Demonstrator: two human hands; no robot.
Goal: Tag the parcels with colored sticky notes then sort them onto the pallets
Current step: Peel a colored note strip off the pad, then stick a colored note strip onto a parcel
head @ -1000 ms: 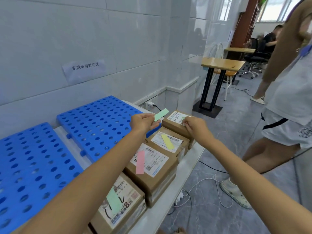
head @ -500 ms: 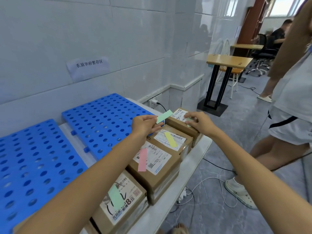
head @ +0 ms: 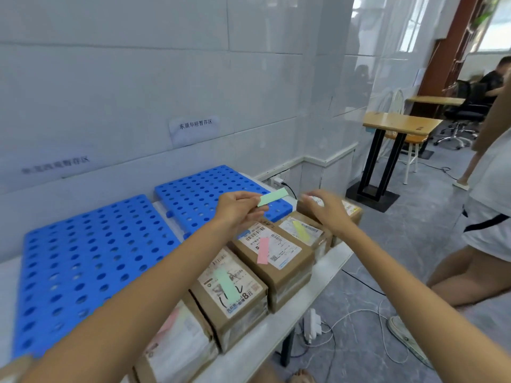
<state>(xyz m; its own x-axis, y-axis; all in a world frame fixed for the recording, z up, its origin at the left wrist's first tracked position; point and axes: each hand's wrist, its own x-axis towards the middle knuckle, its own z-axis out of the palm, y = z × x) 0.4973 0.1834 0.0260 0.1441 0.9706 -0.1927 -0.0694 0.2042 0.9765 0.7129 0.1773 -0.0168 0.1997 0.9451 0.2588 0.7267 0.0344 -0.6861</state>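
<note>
Green note [head: 272, 197]: light, limp; pinched at one end by left hand [head: 237, 210], judged apt. Right hand [head: 325, 210] over far parcel [head: 352, 212]: grip blurred, cannot be told.

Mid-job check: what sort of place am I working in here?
Probably a parcel sorting or pick-up station: labelled cardboard parcels lined up on a white table, blue perforated pallets against the tiled wall, and paper zone signs taped above them.
</note>
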